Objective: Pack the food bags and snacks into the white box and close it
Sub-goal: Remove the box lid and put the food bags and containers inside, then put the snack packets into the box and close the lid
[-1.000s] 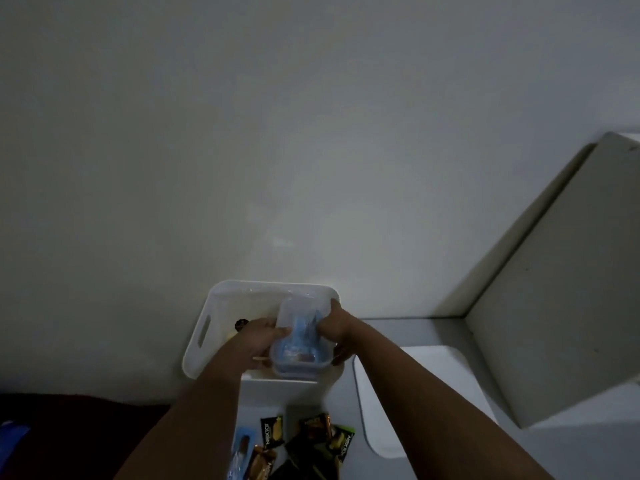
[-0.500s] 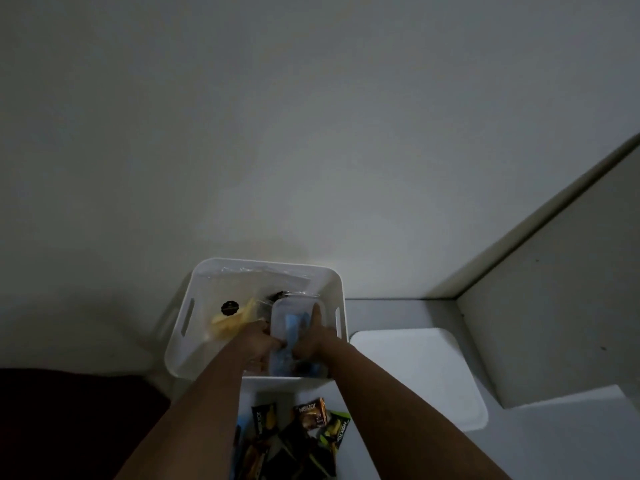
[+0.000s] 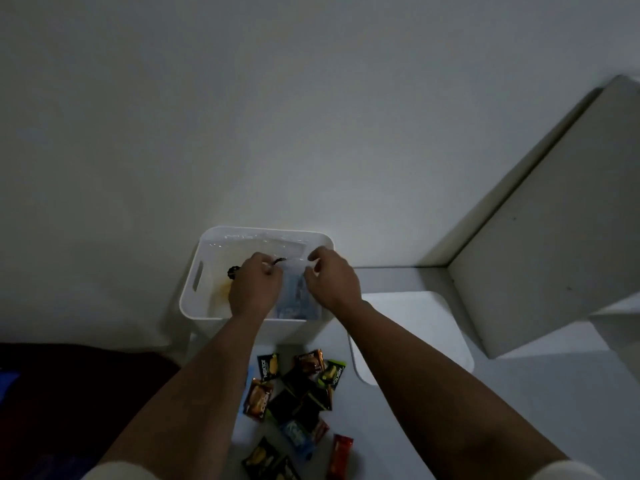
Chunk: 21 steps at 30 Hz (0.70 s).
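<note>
While both hands, left (image 3: pixel 254 289) and right (image 3: pixel 332 278), reach into the white box (image 3: pixel 194 299), curled fingers pinch a clear bag (image 3: pixel 294 263); snack packets (image 3: pixel 298 386) lie near.

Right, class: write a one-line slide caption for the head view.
Both hands, left and right, settle a clear container inside the white box; snack packets wait outside.

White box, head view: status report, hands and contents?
Both hands, left and right, over the open white plastic box, fingers on a clear food bag. Snack packets unpacked. Flat white lid beside it.
</note>
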Available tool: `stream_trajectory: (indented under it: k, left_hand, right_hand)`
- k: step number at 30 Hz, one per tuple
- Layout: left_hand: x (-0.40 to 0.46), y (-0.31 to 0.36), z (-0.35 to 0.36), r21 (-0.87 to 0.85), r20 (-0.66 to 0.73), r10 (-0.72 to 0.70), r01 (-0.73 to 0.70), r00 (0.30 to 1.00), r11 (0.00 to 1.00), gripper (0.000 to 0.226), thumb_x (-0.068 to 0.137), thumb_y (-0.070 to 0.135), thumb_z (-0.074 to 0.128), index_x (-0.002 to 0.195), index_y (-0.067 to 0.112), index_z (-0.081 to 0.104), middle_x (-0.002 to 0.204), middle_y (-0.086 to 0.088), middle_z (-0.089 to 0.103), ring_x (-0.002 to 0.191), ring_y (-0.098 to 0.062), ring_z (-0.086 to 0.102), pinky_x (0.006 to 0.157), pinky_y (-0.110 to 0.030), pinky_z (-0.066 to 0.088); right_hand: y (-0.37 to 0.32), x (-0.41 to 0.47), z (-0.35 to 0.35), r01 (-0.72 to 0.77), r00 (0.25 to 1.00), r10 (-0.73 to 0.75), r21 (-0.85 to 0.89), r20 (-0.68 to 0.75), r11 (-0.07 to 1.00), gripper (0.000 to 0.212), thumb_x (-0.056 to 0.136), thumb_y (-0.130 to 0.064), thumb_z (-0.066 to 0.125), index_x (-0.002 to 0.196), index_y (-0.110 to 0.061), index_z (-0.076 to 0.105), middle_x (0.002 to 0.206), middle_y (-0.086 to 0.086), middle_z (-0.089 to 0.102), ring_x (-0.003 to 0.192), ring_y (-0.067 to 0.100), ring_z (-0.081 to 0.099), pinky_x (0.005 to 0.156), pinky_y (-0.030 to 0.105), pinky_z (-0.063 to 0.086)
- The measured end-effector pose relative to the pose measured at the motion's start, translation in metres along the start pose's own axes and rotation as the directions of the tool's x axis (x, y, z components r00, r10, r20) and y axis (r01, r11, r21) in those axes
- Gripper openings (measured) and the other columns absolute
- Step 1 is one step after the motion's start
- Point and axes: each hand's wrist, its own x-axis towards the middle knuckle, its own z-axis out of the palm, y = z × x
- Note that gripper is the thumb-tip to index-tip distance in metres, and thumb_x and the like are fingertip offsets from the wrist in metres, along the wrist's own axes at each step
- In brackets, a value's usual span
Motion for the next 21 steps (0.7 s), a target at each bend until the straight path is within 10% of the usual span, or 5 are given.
stream_trajectory:
  k: [5, 8, 14, 17, 21]
  left_hand:
    - [-0.084, -0.034, -0.009, -0.11, 0.019, 0.223, -0.22, 0.975, 0.969, 0.006, 0.097, 0.031, 0.06, 0.098, 0.03, 0.065, 0.085, 0.011, 0.066, 0.075, -0.007, 0.064, 0.066, -0.029, 0.052]
    - [-0.135, -0.097, -0.011, 0.082, 0.011, 0.299, -0.299, 0.954, 0.951, 0.023, 0.091, 0.03, 0.069, 0.113, 0.021, 0.065, 0.112, 0.002, 0.063, 0.104, -0.019, 0.062, 0.086, -0.036, 0.054]
    - [-0.238, -0.231, -0.03, 0.484, 0.16, -0.178, 0.08, 0.971, 0.871, 0.135, 0.057, 0.093, 0.058, 0.16, 0.021, 0.011, 0.168, -0.016, -0.003, 0.154, -0.038, 0.001, 0.119, -0.057, 0.019]
    - [-0.274, -0.263, -0.028, 0.551, 0.304, -0.306, 0.095, 0.902, 0.829, 0.152, 0.046, 0.104, 0.047, 0.158, 0.025, -0.018, 0.163, -0.008, -0.03, 0.152, -0.034, -0.021, 0.123, -0.057, 0.002]
    - [-0.301, -0.276, -0.003, 0.593, 0.352, -0.237, -0.019, 0.905, 0.805, 0.148, 0.053, 0.106, 0.036, 0.16, 0.012, -0.005, 0.165, -0.011, -0.023, 0.152, -0.033, -0.021, 0.122, -0.059, 0.003]
  right_hand:
    - [0.061, -0.076, -0.008, 0.025, 0.979, 0.048, 0.349, -0.197, 0.937, 0.003, 0.093, -0.029, 0.061, 0.095, -0.029, 0.061, 0.074, -0.007, 0.066, 0.067, 0.011, 0.063, 0.064, 0.035, 0.054]
    - [0.105, -0.131, 0.016, -0.012, 0.986, 0.067, 0.337, -0.15, 0.941, 0.006, 0.093, -0.026, 0.061, 0.094, -0.031, 0.06, 0.071, -0.007, 0.063, 0.065, 0.008, 0.061, 0.063, 0.034, 0.053]
    - [0.177, -0.235, 0.068, -0.119, 0.981, 0.096, 0.127, 0.171, 0.985, 0.042, 0.094, -0.044, 0.061, 0.133, -0.032, 0.051, 0.115, -0.009, 0.058, 0.103, 0.008, 0.056, 0.082, 0.028, 0.049]
    - [0.186, -0.269, 0.077, -0.164, 0.939, 0.107, 0.149, 0.328, 0.975, 0.067, 0.089, -0.059, 0.063, 0.146, -0.039, 0.035, 0.122, -0.014, 0.052, 0.109, 0.009, 0.058, 0.087, 0.028, 0.05]
    - [0.18, -0.289, 0.096, -0.068, 0.893, 0.023, 0.085, 0.449, 0.994, 0.076, 0.09, -0.057, 0.061, 0.154, -0.04, 0.025, 0.133, -0.012, 0.051, 0.116, 0.009, 0.053, 0.091, 0.026, 0.049]
